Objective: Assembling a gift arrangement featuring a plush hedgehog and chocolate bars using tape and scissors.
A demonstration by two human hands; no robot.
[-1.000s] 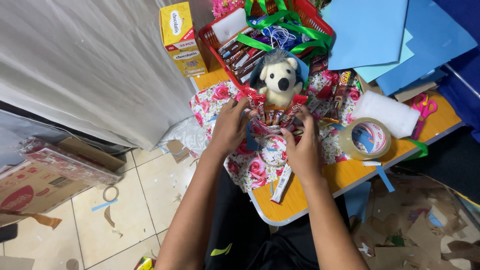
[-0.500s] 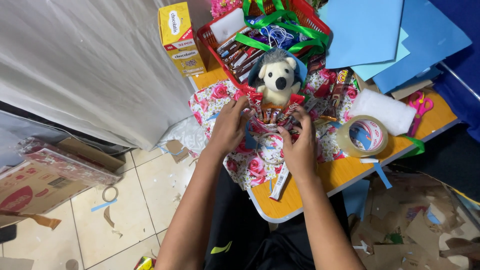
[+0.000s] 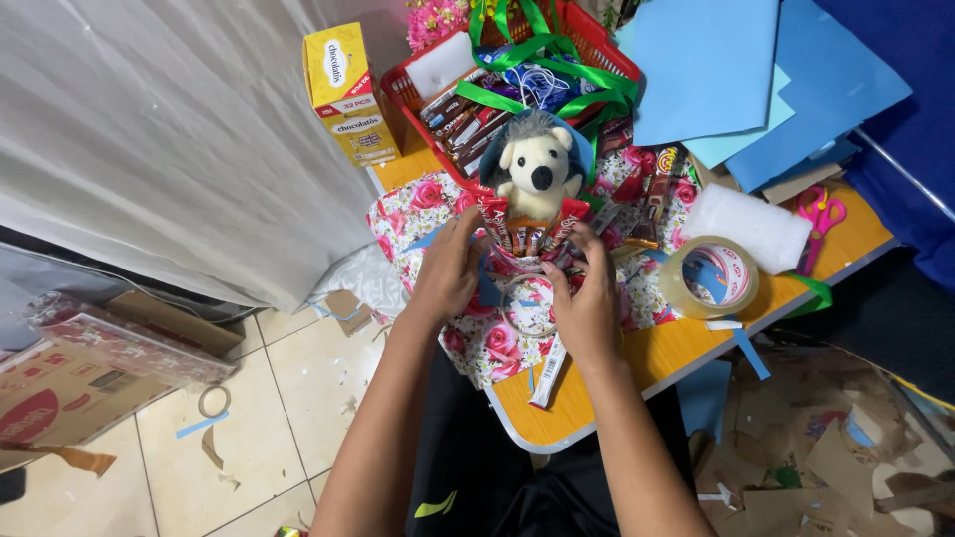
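At the table's near edge, both hands, left and right, had stayed clasped around the bouquet, barely shifting, wrap unfinished.

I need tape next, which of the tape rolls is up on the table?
The big clear tape roll right of the right hand lies on the table; the small roll is down on the floor tiles.
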